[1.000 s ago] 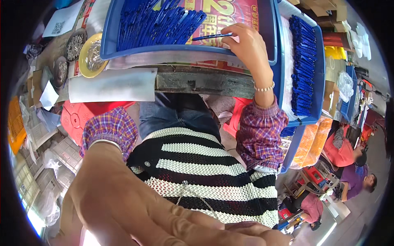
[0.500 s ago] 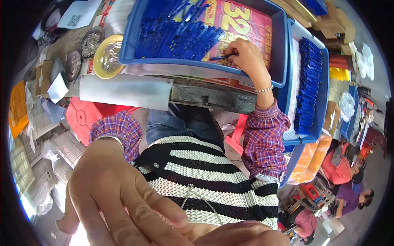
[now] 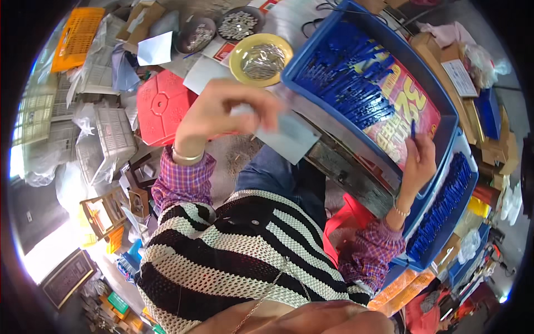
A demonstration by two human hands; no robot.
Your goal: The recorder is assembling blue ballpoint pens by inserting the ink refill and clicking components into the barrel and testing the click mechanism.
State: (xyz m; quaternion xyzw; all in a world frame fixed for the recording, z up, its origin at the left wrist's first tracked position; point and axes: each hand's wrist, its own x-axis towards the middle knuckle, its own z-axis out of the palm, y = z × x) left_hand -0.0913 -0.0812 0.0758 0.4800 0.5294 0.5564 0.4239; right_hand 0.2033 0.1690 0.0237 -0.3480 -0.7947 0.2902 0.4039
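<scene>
My right hand (image 3: 421, 161) is closed on a slim blue pen (image 3: 413, 129), which points up from the fingertips. It is over the right side of a blue plastic bin (image 3: 367, 143). Many blue pens (image 3: 347, 83) lie in the left part of that bin, on a red and yellow printed sheet (image 3: 405, 103). My left hand (image 3: 225, 114) is raised near the yellow bowl (image 3: 236, 58), fingers half bent and apart, with blurred tips. Nothing shows in it. Thin silvery pieces (image 3: 262, 61) fill the bowl.
Two dark bowls of small metal parts (image 3: 238, 25) stand behind the yellow bowl. A second blue bin (image 3: 414, 245) with pens is at the right. A red stool (image 3: 161, 106) and grey crates (image 3: 104, 139) are at the left. A wooden table edge (image 3: 347, 178) runs before me.
The view has swung, shifting the bins right. My left hand has moved from close below the camera out toward the yellow bowl. My right hand has lifted the pen from lying flat to upright.
</scene>
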